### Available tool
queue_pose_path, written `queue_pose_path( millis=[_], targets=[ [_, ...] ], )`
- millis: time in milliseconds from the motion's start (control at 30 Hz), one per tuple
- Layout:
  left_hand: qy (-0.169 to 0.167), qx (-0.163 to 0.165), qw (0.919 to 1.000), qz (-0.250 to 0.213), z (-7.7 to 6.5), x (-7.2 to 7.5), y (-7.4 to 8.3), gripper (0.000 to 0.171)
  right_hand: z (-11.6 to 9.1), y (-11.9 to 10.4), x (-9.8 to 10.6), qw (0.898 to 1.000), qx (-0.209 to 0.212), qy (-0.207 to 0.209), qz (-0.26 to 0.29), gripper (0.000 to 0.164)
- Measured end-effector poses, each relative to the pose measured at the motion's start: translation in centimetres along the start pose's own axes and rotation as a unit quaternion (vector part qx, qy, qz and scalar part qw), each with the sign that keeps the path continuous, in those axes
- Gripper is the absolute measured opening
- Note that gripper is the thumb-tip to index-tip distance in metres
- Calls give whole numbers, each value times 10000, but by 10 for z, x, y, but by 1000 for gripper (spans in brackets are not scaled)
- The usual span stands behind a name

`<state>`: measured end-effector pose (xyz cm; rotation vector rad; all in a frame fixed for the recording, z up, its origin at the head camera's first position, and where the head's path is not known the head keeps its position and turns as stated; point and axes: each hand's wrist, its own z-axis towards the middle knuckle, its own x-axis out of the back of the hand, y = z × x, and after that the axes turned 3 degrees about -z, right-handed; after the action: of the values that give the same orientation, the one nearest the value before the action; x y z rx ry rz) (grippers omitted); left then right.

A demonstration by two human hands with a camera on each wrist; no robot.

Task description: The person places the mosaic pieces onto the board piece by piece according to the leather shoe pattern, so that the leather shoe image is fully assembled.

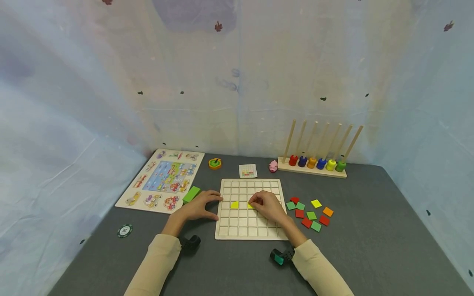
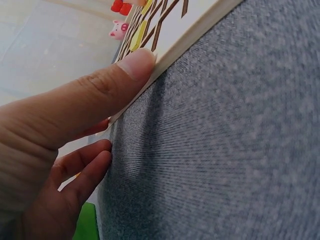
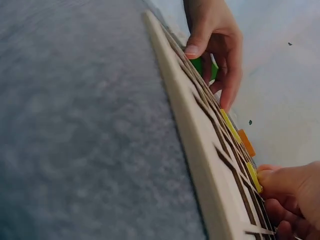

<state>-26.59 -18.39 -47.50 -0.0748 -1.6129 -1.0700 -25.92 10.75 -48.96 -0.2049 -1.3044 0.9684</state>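
A wooden grid board (image 1: 242, 232) lies flat in front of me, cut into small square cells. One yellow square tile (image 1: 234, 204) sits in a cell left of the middle. Two columns to the right of it, my right hand (image 1: 268, 206) pinches a second yellow tile (image 3: 253, 176) between thumb and fingertips, low over the grid. My left hand (image 1: 200, 204) rests at the board's left edge, its thumb (image 2: 132, 67) on the rim and its fingers spread farther along that side. Just behind the left hand lies a green block (image 1: 191, 194).
Loose red, green, yellow and orange tiles (image 1: 311, 215) lie right of the board. Behind it are a pattern card (image 1: 248, 171), a pink pig (image 1: 273, 166) and a peg rack (image 1: 314, 169) with coloured beads. A picture puzzle (image 1: 127, 202) and a round chip (image 1: 125, 230) are at left.
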Motion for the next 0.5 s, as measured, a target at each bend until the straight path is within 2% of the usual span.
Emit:
queue_pose_path(
  millis=[233, 500],
  targets=[
    [23, 33, 10000, 41, 0, 0, 0, 67, -2, -1, 0, 9999, 35, -35, -119, 4],
    [42, 66, 10000, 32, 0, -1, 2, 67, -9, 7, 12, 9986, 523, -60, 67, 13]
  ],
)
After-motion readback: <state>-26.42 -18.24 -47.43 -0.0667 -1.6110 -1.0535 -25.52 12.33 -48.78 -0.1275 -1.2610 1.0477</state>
